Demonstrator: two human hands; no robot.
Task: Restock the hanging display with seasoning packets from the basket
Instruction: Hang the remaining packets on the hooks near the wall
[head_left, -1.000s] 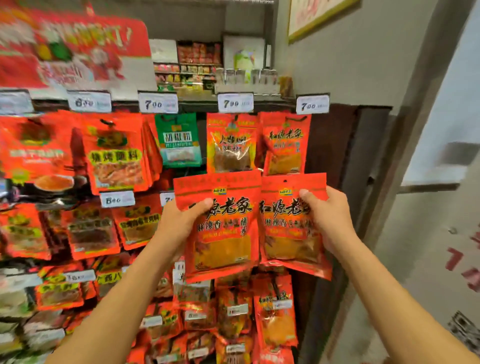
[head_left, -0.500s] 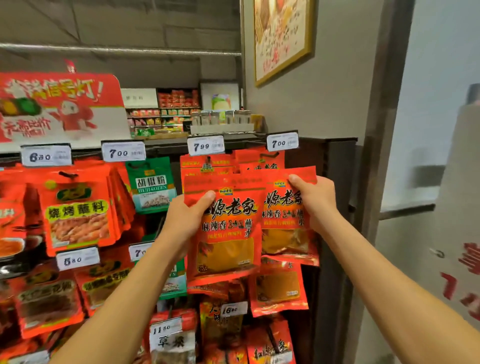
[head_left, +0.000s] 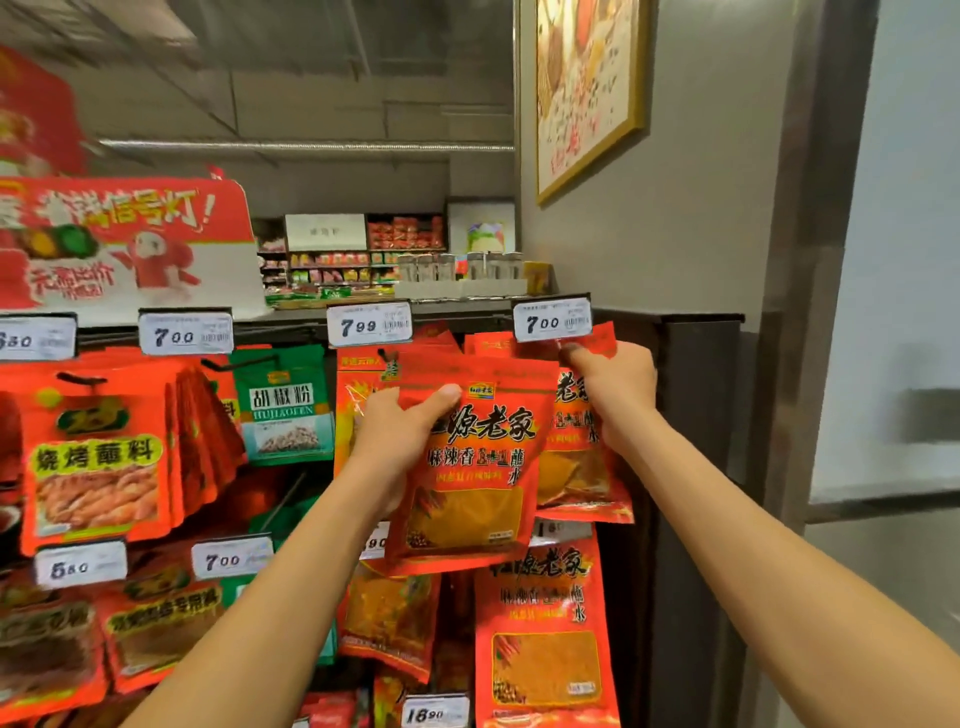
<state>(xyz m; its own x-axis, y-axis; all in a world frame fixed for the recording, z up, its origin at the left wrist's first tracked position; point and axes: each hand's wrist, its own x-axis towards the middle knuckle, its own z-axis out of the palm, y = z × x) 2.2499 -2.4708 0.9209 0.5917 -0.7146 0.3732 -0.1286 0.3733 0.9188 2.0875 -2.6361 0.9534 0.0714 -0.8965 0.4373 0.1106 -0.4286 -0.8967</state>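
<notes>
My left hand (head_left: 400, 441) grips a red seasoning packet (head_left: 470, 467) with yellow powder showing in its window, thumb across its upper left corner. My right hand (head_left: 610, 387) pinches the top of a second red packet (head_left: 576, 467), which lies partly behind the first, and holds it up against the top right hook just under the 7.00 price tag (head_left: 551, 320). Rows of red packets hang on the display (head_left: 130, 467) to the left and below. The basket is out of view.
A dark side panel (head_left: 696, 467) ends the display on the right, next to a grey wall and pillar. A green pepper packet (head_left: 283, 410) hangs left of my hands. A red promotional sign (head_left: 124, 239) and jars (head_left: 457, 267) stand on top of the rack.
Both hands have risen with their packets toward the top right hook. The right packet's top now reaches the 7.00 tag, and the left packet overlaps it more.
</notes>
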